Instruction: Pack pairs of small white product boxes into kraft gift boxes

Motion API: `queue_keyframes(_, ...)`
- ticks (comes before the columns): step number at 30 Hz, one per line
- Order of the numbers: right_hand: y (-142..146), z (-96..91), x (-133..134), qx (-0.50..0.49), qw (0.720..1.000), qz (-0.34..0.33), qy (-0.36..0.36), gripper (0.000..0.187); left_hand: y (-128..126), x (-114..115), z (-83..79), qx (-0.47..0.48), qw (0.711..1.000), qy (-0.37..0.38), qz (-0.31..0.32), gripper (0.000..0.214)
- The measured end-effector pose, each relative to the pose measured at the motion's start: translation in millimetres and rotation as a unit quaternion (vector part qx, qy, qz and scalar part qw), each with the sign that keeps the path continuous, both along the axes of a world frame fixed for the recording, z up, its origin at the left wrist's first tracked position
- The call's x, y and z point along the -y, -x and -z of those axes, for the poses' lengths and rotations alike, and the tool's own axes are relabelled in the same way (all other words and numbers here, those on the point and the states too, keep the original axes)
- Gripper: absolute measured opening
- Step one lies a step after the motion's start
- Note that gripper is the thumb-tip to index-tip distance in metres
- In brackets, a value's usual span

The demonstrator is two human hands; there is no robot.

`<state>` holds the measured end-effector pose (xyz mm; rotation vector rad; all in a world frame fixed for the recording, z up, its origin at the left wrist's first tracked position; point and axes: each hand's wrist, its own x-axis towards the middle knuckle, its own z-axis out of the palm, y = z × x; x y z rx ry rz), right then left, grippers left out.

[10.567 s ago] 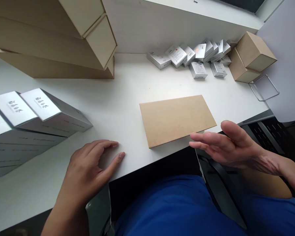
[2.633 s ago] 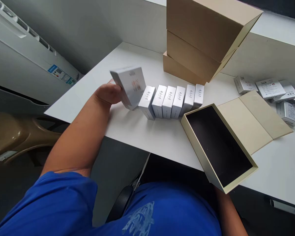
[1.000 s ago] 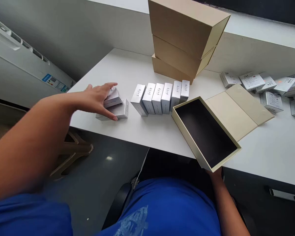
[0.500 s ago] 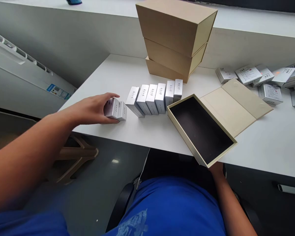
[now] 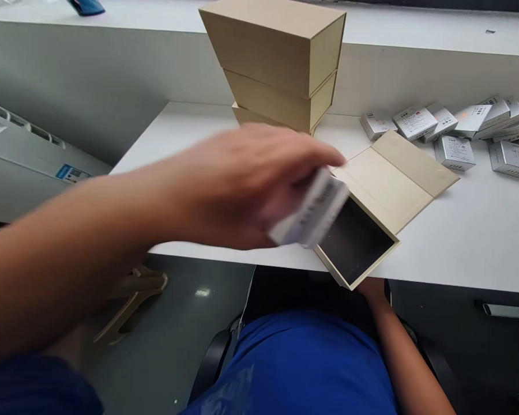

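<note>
The left forearm is extended from the left edge of the view across the table, with the back of the left hand (image 5: 259, 187) turned upward and the fingers pointed toward the open box (image 5: 358, 239). The left grip is closed around a small silver box (image 5: 313, 213) (blurred, so a second one beneath the palm cannot be ruled out), which is held in front of the near-left part of the open box; whether contact is made cannot be told. The right hand (image 5: 371, 286) is placed low at the table edge, below the near corner of the open box; its fingers are hidden, so its grip cannot be determined. Dark printing is borne by the held box but is too smeared to be read. Rows of small dark characters are printed on the silver boxes (image 5: 456, 153) grouped at the right, likewise illegible. A blue and white label (image 5: 71, 173) is fixed to the white appliance (image 5: 26, 167) at the left. The open box is set on a white table (image 5: 480, 230), its lid (image 5: 393, 184) folded back flat. Tan boxes (image 5: 277, 52) are stacked near the wall, below a white ledge (image 5: 415, 29). A dark grey floor (image 5: 190, 328) is seen below, with a brown stool (image 5: 134, 300) partly covered by the forearm.
</note>
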<state>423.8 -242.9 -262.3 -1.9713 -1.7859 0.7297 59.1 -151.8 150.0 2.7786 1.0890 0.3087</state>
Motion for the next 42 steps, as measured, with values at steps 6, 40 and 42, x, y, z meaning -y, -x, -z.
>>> queue_keyframes(6, -12.6, -1.2, 4.9, 0.002, 1.0, -0.001, -0.031, 0.066, -80.7, -37.4, 40.6, -0.027, 0.985, 0.105, 0.135, 0.069)
queue_keyframes(40, -12.4, 0.2, 5.7, -0.031, 0.999, 0.02, 0.035, 0.06, 45.2, -76.0, 42.2, -0.06, 0.961, 0.109, -0.246, 0.132)
queue_keyframes(42, -10.2, 0.1, 5.2, -0.034, 0.998, 0.021, 0.042, 0.064, 41.3, -83.7, 45.8, -0.078, 0.959, 0.131, -0.241, 0.131)
